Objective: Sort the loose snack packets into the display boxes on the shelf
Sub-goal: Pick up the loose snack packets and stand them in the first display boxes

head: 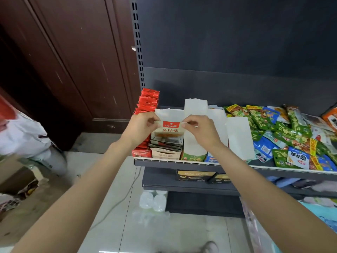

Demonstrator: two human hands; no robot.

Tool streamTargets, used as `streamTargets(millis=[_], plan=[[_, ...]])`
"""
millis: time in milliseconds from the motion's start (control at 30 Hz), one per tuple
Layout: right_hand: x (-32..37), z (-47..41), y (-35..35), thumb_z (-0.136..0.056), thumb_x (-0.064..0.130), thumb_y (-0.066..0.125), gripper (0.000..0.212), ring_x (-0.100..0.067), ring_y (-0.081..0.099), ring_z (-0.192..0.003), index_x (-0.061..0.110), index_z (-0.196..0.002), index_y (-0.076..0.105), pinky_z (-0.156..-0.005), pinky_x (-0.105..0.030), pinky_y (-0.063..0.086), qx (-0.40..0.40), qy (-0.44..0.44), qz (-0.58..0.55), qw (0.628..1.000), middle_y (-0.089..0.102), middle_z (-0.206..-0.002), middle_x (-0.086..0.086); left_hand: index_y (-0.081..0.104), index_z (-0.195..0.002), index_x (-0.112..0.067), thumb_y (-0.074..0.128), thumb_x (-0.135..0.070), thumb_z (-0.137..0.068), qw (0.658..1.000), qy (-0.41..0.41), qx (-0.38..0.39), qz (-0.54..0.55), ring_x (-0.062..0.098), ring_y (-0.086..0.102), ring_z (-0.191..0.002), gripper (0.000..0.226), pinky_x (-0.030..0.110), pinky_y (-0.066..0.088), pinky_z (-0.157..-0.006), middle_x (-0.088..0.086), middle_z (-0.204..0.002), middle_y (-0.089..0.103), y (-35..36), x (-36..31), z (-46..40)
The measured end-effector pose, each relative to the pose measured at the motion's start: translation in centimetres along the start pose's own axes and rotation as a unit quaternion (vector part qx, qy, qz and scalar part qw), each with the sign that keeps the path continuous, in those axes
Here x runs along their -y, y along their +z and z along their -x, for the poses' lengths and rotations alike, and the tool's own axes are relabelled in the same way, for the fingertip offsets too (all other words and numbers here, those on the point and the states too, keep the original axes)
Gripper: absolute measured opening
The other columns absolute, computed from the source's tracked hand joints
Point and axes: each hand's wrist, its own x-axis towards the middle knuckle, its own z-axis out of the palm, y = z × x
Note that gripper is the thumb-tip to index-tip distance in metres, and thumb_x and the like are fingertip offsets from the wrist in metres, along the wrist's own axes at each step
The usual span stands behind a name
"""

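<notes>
Display box (166, 143), white with red label panel, stands on shelf (182, 162) near left end, dark packets stacked inside. Left hand (140, 127) pinches left edge of raised back flap; right hand (198, 130) pinches right edge; both grips closed on box. Red packets (147, 101) upright in row just left. White-backed boxes (196, 128) just right. Loose snack packets (291, 136), green, blue and orange, heaped on shelf further right.
</notes>
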Motion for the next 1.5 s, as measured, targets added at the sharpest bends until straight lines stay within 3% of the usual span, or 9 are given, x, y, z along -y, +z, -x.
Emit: streamTargets(millis=[133, 433, 567, 733, 867, 1100, 1300, 1400, 1500], plan=[[-0.6, -0.2, 0.4, -0.090, 0.016, 0.062, 0.014, -0.006, 0.056, -0.083, 0.010, -0.096, 0.072, -0.070, -0.004, 0.037, 0.074, 0.012, 0.044, 0.996, 0.070, -0.098, -0.001, 0.069, -0.105, -0.018, 0.065, -0.017, -0.088, 0.995, 0.032, 0.055, -0.080, 0.011, 0.063, -0.089, 0.017, 0.032, 0.054, -0.084, -0.004, -0.101, 0.069, 0.7, -0.1, 0.0], [-5.3, 0.3, -5.1, -0.091, 0.013, 0.059, 0.013, -0.004, 0.059, -0.088, 0.018, -0.098, 0.068, -0.075, -0.015, 0.044, -0.007, 0.072, -0.072, 0.995, 0.065, -0.095, 0.008, 0.068, -0.105, -0.017, 0.058, -0.022, -0.092, 0.997, 0.049, 0.055, -0.011, 0.008, 0.061, -0.092, 0.017, 0.026, 0.050, -0.087, -0.004, -0.101, 0.069, 5.8, -5.2, -1.7], [-10.0, 1.2, -10.9, -0.090, 0.002, 0.055, 0.018, -0.007, 0.059, -0.078, 0.015, -0.094, 0.066, -0.069, -0.020, 0.044, -0.088, 0.122, -0.100, 0.984, 0.066, -0.089, -0.002, 0.067, -0.102, -0.017, 0.055, -0.015, -0.092, 0.997, 0.047, 0.015, 0.066, 0.007, 0.059, -0.083, 0.015, 0.016, 0.044, -0.076, -0.006, -0.093, 0.067, 11.5, -10.8, -4.2], [-18.8, 2.3, -19.3, -0.090, 0.002, 0.054, 0.017, -0.018, 0.060, -0.086, 0.010, -0.099, 0.067, -0.077, -0.027, 0.049, -0.089, 0.189, -0.075, 0.975, 0.065, -0.090, -0.003, 0.067, -0.097, -0.009, 0.056, -0.008, -0.088, 0.990, 0.086, 0.064, 0.094, 0.017, 0.062, -0.085, 0.014, 0.028, 0.049, -0.081, 0.002, -0.090, 0.067, 21.2, -20.3, -9.0], [-27.9, 2.3, -26.3, -0.089, 0.003, 0.053, 0.016, -0.018, 0.057, -0.082, 0.007, -0.098, 0.064, -0.077, -0.034, 0.048, -0.090, 0.250, -0.026, 0.964, 0.062, -0.087, -0.005, 0.060, -0.114, -0.008, 0.059, -0.017, -0.089, 0.990, 0.076, 0.119, 0.008, 0.027, 0.057, -0.106, 0.027, 0.036, 0.046, -0.091, 0.012, -0.114, 0.062, 30.9, -26.3, -13.9], [-39.5, -0.1, -35.0, -0.088, 0.015, 0.061, 0.049, -0.036, 0.055, -0.114, 0.006, -0.133, 0.045, -0.095, -0.045, 0.044, -0.094, 0.294, 0.106, 0.945, 0.055, -0.126, -0.018, 0.013, -0.150, -0.012, 0.058, -0.046, -0.088, 0.947, 0.110, 0.244, -0.179, 0.025, 0.008, -0.146, 0.083, 0.038, 0.012, -0.118, 0.006, -0.159, 0.009, 42.5, -31.5, -19.7], [-44.0, -3.3, -36.5, -0.087, 0.033, 0.063, 0.085, -0.028, 0.006, -0.145, 0.009, -0.150, 0.010, -0.118, -0.036, 0.012, 0.008, 0.268, 0.225, 0.937, 0.007, -0.157, -0.014, -0.002, -0.152, -0.027, 0.051, -0.056, -0.088, 0.907, 0.121, 0.276, -0.294, 0.021, -0.008, -0.146, 0.088, 0.044, 0.001, -0.118, -0.003, -0.159, -0.008, 45.5, -30.9, -21.3], [-44.9, -4.5, -36.6, -0.088, 0.037, 0.060, 0.074, -0.032, 0.036, -0.134, 0.012, -0.147, 0.022, -0.105, -0.039, 0.037, 0.065, 0.295, 0.197, 0.933, 0.033, -0.149, -0.016, -0.003, -0.151, -0.030, 0.050, -0.058, -0.087, 0.907, 0.103, 0.267, -0.308, 0.022, -0.006, -0.146, 0.088, 0.045, 0.001, -0.117, -0.002, -0.159, -0.005, 45.4, -30.6, -21.3], [-43.9, -3.9, -36.6, -0.090, 0.041, 0.056, 0.038, -0.026, 0.062, -0.081, 0.009, -0.110, 0.060, -0.065, -0.030, 0.047, 0.049, 0.235, 0.324, 0.915, 0.064, -0.088, -0.011, -0.001, -0.150, -0.030, 0.053, -0.058, -0.085, 0.920, 0.074, 0.244, -0.297, 0.021, -0.006, -0.146, 0.089, 0.043, -0.001, -0.116, -0.002, -0.159, -0.002, 45.7, -30.4, -20.8]])
